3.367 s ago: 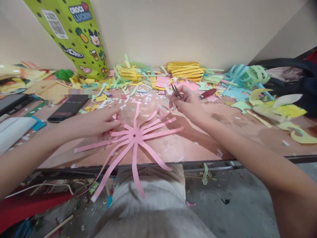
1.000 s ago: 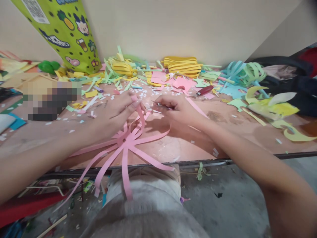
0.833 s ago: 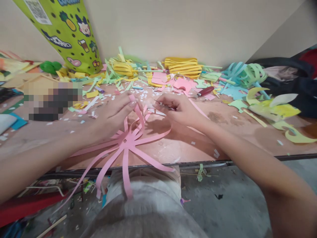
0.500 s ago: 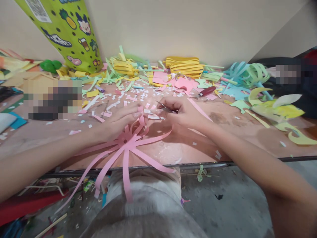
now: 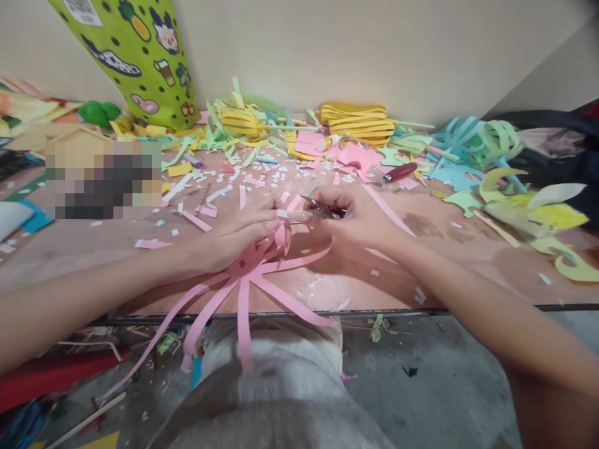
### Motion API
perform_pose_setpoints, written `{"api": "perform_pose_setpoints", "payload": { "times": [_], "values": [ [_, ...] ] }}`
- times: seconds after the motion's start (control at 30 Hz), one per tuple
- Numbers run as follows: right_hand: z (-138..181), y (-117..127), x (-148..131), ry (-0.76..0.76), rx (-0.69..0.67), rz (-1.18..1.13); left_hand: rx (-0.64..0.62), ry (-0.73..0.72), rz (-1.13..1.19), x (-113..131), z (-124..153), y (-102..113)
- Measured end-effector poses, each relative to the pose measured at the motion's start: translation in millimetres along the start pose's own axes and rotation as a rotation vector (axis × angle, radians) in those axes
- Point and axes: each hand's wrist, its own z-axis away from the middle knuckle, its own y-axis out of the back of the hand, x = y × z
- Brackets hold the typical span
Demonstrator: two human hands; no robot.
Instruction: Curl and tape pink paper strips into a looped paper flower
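Paper cutout [image 5: 255, 269] in pale pink, kinda like a spider: long skinny strips [image 5: 246, 324] fanning out from a small hub with a diamond-shaped hole. It's at the near edge of the table [image 5: 299, 290], left of centre, with a few strips drooping over the side. Left hand [image 5: 248, 227] comes in low from the left, palm down, wrist pretty flat, its fingers pinched around one strip near a whitish end. Right hand [image 5: 353, 215] reaches in from the right, knuckles up, fingers curled snugly around a pointed metal tool [image 5: 322, 209] aimed left. Both hands are super close together; can't tell whether the right fingertips touch that strip too.
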Motion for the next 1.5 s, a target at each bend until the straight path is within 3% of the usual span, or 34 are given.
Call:
{"api": "perform_pose_setpoints", "payload": {
  "times": [0.73,0.97,1.2,1.5],
  "values": [
    [0,-2,-4,-0.122,-0.06,-0.086,0.031,0.041,0.12,-7,5,-4],
    [0,-2,-4,-0.128,-0.078,-0.105,0.015,-0.001,0.074,-7,4,-3],
    [0,-1,-3,-0.131,-0.082,-0.059,0.034,-0.042,0.171,-2,2,-5],
    [0,-1,-4,-0.12,-0.089,-0.057,-0.013,-0.1,0.051,1,2,-2]
  ]
}}
